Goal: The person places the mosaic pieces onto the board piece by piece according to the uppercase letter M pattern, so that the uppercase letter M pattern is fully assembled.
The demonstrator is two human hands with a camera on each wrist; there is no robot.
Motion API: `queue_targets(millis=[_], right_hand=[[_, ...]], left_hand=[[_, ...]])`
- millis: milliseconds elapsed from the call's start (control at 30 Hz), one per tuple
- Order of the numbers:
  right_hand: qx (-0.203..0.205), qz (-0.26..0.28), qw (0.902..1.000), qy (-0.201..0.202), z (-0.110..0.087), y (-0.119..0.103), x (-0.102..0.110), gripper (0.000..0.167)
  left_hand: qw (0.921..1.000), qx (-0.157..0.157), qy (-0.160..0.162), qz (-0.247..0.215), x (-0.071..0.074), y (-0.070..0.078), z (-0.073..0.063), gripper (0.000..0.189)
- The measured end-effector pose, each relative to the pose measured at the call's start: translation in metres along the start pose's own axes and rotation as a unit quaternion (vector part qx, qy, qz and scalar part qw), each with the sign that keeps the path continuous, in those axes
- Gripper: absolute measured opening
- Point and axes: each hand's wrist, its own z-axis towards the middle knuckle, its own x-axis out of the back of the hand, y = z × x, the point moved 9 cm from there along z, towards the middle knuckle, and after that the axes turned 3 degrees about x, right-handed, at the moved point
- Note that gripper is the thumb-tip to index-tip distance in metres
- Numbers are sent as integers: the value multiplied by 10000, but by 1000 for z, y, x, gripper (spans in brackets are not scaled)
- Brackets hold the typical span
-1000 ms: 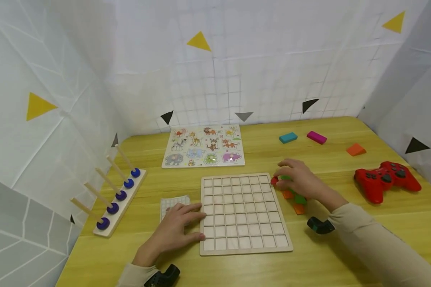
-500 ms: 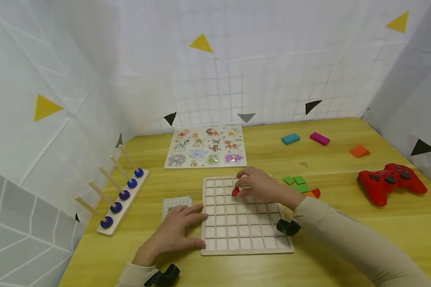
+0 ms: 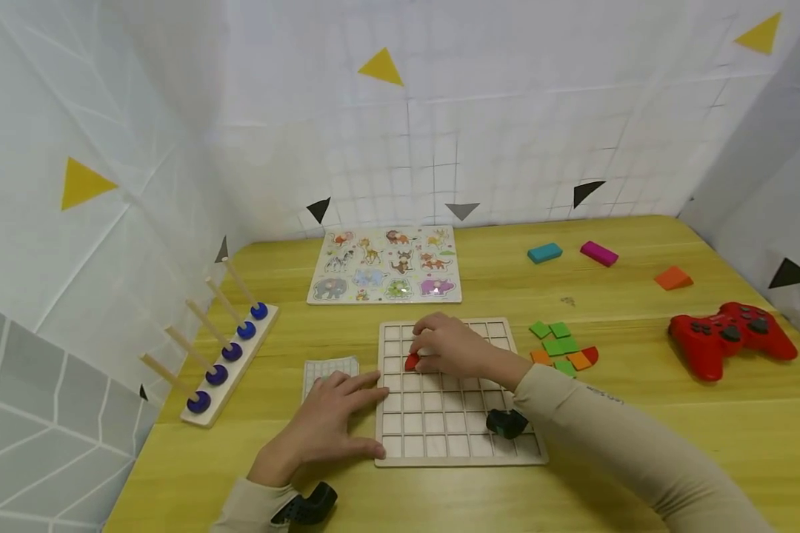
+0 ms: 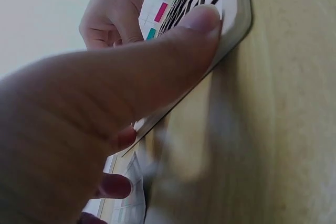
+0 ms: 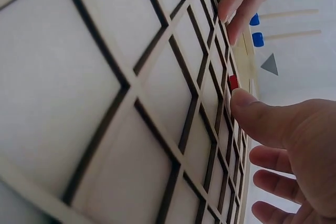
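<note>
Red piece [image 3: 411, 362] (round-edged) pinched at wooden grid [image 3: 433, 423]

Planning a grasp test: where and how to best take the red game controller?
I'd grip the red game controller across its left handle, coming from the person's side of the table: that handle is slim, juts toward that side, and no other object touches it.

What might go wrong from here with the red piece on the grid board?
1. The right hand has the small red piece at its fingertips; it might slip or land askew across the raised ridges.
2. The left hand touches only the left edge of the grid board, so a push could shift it.
3. The right sleeve is near loose green pieces; it might scatter them.
</note>
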Motion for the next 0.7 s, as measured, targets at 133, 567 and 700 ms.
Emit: queue_targets(millis=[133, 567, 700], right_hand=[[21, -19, 10000, -7, 1, -1, -1, 21], [-189, 104, 9998, -5, 1, 4, -3, 23], [-221, 121, 9997, 5, 1, 5, -5, 21]], left_hand=[[9999, 6, -18, 99, 1, 1, 1, 79], [9996, -87, 104, 256, 3, 2, 1, 79], [9999, -102, -3, 130, 2, 4, 1, 79]])
